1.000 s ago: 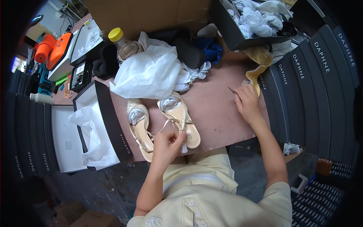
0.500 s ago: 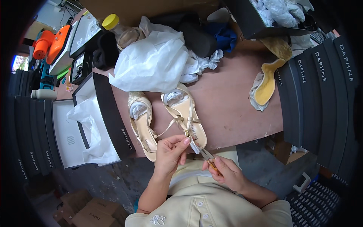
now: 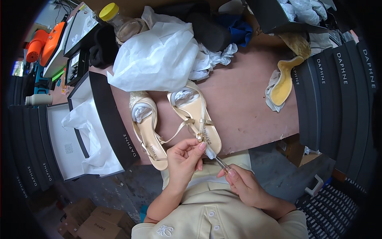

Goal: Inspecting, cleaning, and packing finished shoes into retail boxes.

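Two beige sandals lie side by side on the pink tabletop, the left sandal (image 3: pixel 150 128) and the right sandal (image 3: pixel 194 114), with white paper stuffed in their heel ends. My left hand (image 3: pixel 184 160) pinches the right sandal's ankle strap just below its gold buckle (image 3: pixel 200 137). A small white wrapping (image 3: pixel 210 152) sticks out past those fingertips. My right hand (image 3: pixel 247 186) is closed around slim metal snips (image 3: pixel 221 162), whose tips meet the wrapping's lower end. Whether they grip or only touch it, I cannot tell.
An open black shoebox (image 3: pixel 113 115) with white tissue stands to the left. White tissue paper (image 3: pixel 157 59) is heaped behind the sandals. Stacked black boxes (image 3: pixel 344 91) line the right, near a yellow insole-shaped piece (image 3: pixel 281 89). A yellow-lidded jar (image 3: pixel 109 12) stands far left.
The snips' blades, visibly apart before, now look closer together at the wrapping's end. My left hand keeps its pinch near the buckle. The whole view has shifted slightly.
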A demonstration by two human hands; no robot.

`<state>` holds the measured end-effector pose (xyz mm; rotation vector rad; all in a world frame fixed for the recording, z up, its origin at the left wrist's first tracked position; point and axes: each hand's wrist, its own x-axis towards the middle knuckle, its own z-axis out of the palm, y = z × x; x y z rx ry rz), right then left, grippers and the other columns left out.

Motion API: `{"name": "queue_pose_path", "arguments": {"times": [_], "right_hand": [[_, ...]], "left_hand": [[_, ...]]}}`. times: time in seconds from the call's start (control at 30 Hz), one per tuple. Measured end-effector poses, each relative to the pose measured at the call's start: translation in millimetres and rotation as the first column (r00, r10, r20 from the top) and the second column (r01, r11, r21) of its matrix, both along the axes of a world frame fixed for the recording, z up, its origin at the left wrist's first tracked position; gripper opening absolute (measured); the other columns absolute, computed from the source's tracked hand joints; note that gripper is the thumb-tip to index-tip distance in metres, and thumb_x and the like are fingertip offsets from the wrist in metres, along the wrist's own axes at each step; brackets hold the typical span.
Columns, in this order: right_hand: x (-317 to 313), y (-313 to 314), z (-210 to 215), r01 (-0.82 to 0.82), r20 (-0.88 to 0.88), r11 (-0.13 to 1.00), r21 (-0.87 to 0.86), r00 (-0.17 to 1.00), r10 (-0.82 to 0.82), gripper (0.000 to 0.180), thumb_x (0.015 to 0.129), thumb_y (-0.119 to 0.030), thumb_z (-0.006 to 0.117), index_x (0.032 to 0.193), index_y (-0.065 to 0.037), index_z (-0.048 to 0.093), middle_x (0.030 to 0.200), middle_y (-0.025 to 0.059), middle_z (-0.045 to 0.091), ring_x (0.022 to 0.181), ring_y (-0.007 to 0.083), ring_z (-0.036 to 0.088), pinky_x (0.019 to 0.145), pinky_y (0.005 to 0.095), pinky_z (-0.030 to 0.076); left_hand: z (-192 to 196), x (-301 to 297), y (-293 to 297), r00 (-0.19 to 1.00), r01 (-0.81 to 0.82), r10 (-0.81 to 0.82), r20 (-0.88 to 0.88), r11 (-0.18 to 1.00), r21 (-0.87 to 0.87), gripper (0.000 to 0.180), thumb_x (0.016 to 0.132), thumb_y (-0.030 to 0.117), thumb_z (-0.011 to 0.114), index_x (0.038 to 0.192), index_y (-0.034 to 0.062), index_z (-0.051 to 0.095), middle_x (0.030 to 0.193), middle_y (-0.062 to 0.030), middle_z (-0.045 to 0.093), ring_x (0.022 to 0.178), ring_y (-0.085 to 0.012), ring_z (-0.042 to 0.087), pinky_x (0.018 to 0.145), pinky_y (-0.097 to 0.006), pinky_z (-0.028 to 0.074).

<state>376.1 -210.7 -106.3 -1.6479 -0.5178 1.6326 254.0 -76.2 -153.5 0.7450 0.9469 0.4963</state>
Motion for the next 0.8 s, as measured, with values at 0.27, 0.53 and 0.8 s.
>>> {"name": "queue_pose_path", "arguments": {"times": [0.27,0.53,0.8], "right_hand": [[-3,6,-4,0.029,-0.036,0.999,0.015,0.999,-0.029,0.034,0.100,-0.028,0.033,0.100,-0.002,0.054,0.057,0.0003,0.038,0.053,0.0088,0.037,0.051,0.0271,0.033],[-7,15,-9,0.098,-0.127,0.995,0.028,0.988,-0.093,0.033,0.101,-0.029,0.031,0.099,-0.003,0.052,0.061,-0.0023,0.037,0.051,0.0055,0.033,0.048,0.0239,0.030],[-16,20,-16,0.289,-0.386,0.957,-0.026,0.880,-0.277,0.047,0.100,-0.045,0.025,0.098,-0.004,0.049,0.067,-0.0031,0.038,0.049,0.0038,0.028,0.043,0.0189,0.023]], "left_hand": [[-1,0,-4,1.000,-0.011,0.010,0.010,1.000,0.029,0.016,0.087,0.009,0.063,0.092,-0.0053,0.059,0.068,-0.0048,0.060,0.043,-0.0052,0.050,0.038,-0.017,0.034],[-2,0,-15,0.999,-0.037,0.033,0.042,0.994,0.102,0.018,0.092,0.011,0.055,0.098,-0.0059,0.057,0.085,-0.0186,0.066,0.043,-0.0099,0.053,0.040,-0.019,0.043],[-9,-4,-29,0.998,-0.051,0.048,0.031,0.994,0.092,0.016,0.094,0.009,0.051,0.096,-0.0046,0.060,0.089,-0.0218,0.066,0.042,-0.0060,0.048,0.038,-0.018,0.039]]}}
